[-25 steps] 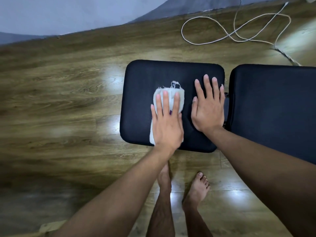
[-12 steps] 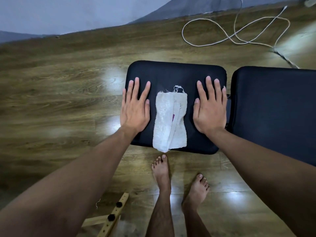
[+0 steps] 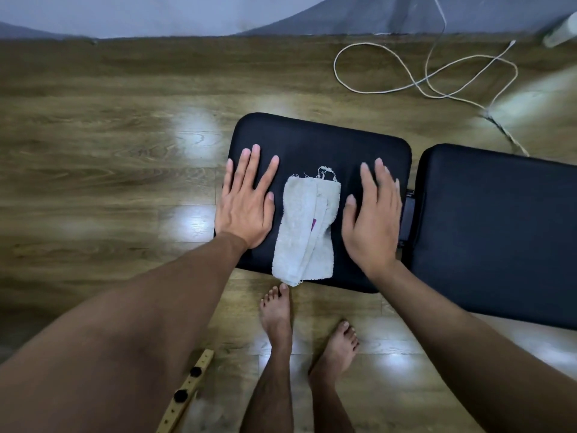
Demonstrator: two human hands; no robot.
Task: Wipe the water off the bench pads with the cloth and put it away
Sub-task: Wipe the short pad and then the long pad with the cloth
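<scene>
Nearest the camera, two bare feet (image 3: 307,326) stand on the wooden floor (image 3: 109,157), just short of the bench, and a wooden strip with black knobs (image 3: 187,389) lies on the floor below the left forearm.

Up to the hands. The left hand (image 3: 246,201) lies flat on the near pad (image 3: 315,142), fingers straight and spread wide, holding nothing. The right hand (image 3: 371,210) is on the same pad with fingers extended, a touch blurred, so whether it presses down or hovers just above is hard to say; it holds nothing either.

Between the two hands lies the cloth (image 3: 307,229), a folded white rag with frayed threads at its far end. It rests lengthwise on the pad, close to both hands but gripped by neither, and its near end droops over the pad's front edge toward the feet.

To the right of the right hand, across a narrow gap with a bit of frame showing, sits the second pad (image 3: 499,232), with nothing on it.

Beyond the hands, a white cable (image 3: 418,76) loops across the floor near the wall.

How far along? No drops or wet sheen can be made out on either dark pad, so the wiping looks finished or close to it, though fine moisture would not show here. What plainly remains is putting the cloth away.
</scene>
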